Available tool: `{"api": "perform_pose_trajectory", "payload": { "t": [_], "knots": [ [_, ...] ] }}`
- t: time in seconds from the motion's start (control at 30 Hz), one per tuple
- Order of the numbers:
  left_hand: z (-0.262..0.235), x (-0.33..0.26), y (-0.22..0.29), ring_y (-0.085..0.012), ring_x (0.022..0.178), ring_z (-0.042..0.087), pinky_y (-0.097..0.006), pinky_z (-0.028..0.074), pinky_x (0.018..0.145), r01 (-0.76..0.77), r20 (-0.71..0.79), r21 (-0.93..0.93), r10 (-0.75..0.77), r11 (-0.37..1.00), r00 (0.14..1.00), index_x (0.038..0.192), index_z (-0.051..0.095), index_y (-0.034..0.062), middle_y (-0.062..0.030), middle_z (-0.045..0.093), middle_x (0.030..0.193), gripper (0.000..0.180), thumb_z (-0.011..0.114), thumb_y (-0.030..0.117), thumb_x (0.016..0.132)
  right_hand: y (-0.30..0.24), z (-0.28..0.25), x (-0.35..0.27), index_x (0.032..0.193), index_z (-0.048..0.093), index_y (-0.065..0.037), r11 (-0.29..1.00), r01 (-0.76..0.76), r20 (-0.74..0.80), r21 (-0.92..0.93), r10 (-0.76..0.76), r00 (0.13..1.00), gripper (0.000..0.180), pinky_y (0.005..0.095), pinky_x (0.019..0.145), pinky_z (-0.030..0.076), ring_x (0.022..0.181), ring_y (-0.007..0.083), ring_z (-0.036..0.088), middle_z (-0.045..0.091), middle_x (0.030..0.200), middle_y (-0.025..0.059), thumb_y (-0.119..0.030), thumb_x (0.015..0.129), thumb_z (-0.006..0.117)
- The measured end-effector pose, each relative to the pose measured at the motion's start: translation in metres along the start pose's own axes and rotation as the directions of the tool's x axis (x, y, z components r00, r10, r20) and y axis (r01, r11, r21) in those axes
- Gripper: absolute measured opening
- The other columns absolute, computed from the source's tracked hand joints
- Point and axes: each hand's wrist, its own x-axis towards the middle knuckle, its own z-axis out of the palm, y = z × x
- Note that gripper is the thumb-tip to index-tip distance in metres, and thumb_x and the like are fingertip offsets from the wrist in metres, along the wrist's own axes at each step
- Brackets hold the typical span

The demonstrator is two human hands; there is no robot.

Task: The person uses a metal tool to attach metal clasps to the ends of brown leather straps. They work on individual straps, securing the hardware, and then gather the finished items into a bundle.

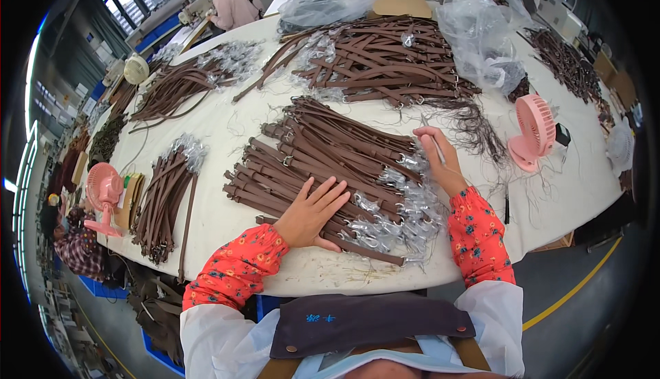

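My left hand (313, 214) lies flat with its fingers spread on a pile of brown straps (330, 152) in the middle of the table. The straps lie side by side, with metal clasps (395, 224) wrapped in clear plastic at their near right ends. At the right edge of this pile is my right hand (443, 162), its fingers bent together. A thin pale tip pokes out past those fingers. The rest of that thing is hidden, so its kind cannot be made out.
A larger heap of brown straps (392, 59) lies behind, with loose dark threads (474, 128) beside it. More strap bundles (165, 203) lie at left. Pink fans (533, 131) stand at both sides. Clear plastic bags (481, 28) sit at the back. A person (232, 4) sits at a machine far left.
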Motion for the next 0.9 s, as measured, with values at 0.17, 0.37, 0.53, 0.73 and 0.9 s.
{"api": "perform_pose_trajectory", "payload": {
  "t": [0.17, 0.37, 0.53, 0.73, 0.9],
  "knots": [
    [0.011, 0.037, -0.008, -0.0345, 0.147, 0.020, -0.057, 0.014, 0.117, 0.102, -0.110, 0.030, -0.098, 0.994, 0.989, 0.150, 0.028, 0.0032, -0.0159, 0.026, 0.157, 0.118, 0.071, 0.072, 0.064, -0.003, -0.049, -0.015, 0.123, 0.054, -0.001, 0.700, -0.115, -0.141, 0.705, 0.296, 0.945, 0.046, 0.0401, 0.095, 0.049, 0.089, 0.0154, 0.060, 0.062, 0.102, 0.0083, -0.042, 0.105, 0.041],
    [0.009, 0.051, 0.001, -0.0340, 0.149, 0.016, -0.058, 0.010, 0.117, 0.145, -0.140, -0.149, -0.166, 0.978, 0.976, 0.151, 0.027, 0.0050, -0.0176, 0.022, 0.159, 0.115, 0.075, 0.066, 0.066, -0.043, -0.063, -0.061, 0.120, 0.052, -0.004, 0.377, -0.039, -0.142, 0.925, 0.438, 0.888, 0.046, 0.0439, 0.084, 0.053, 0.064, 0.0162, 0.057, 0.060, 0.080, 0.0080, -0.044, 0.106, 0.034],
    [-0.005, 0.076, 0.076, -0.0273, 0.133, 0.045, -0.045, 0.037, 0.109, -0.086, -0.152, -0.953, -0.210, 0.292, 0.966, 0.145, 0.039, 0.0000, -0.0158, 0.047, 0.144, 0.064, 0.051, 0.045, 0.100, -0.100, 0.007, -0.096, 0.099, 0.049, -0.010, 0.377, -0.013, -0.121, 0.926, 0.330, 0.936, 0.037, 0.0332, 0.064, 0.048, 0.045, 0.0135, 0.043, 0.052, 0.059, 0.0067, -0.039, 0.108, 0.028],
    [-0.026, 0.093, 0.103, -0.0120, 0.079, 0.059, -0.031, 0.051, 0.061, 0.083, 0.215, -0.764, -0.131, -0.640, 0.968, 0.135, 0.049, -0.0004, -0.0060, 0.062, 0.106, 0.052, 0.034, 0.040, 0.107, -0.104, 0.053, -0.125, 0.095, 0.049, -0.008, 0.848, -0.095, 0.046, 0.521, 0.083, 0.995, 0.030, 0.0259, 0.051, 0.041, 0.049, 0.0112, 0.046, 0.053, 0.062, 0.0039, -0.032, 0.107, 0.036],
    [-0.003, 0.086, 0.105, -0.0151, 0.100, 0.059, -0.034, 0.050, 0.089, -0.091, 0.296, -0.653, -0.364, -0.752, 0.883, 0.116, 0.058, 0.0044, -0.0053, 0.063, 0.108, 0.033, 0.045, 0.033, 0.105, -0.090, 0.056, -0.137, 0.094, 0.053, -0.007, 0.968, 0.187, 0.091, 0.168, -0.204, 0.975, 0.026, 0.0297, 0.056, 0.043, 0.061, 0.0128, 0.056, 0.059, 0.073, 0.0054, -0.027, 0.106, 0.042]
  ]
}}
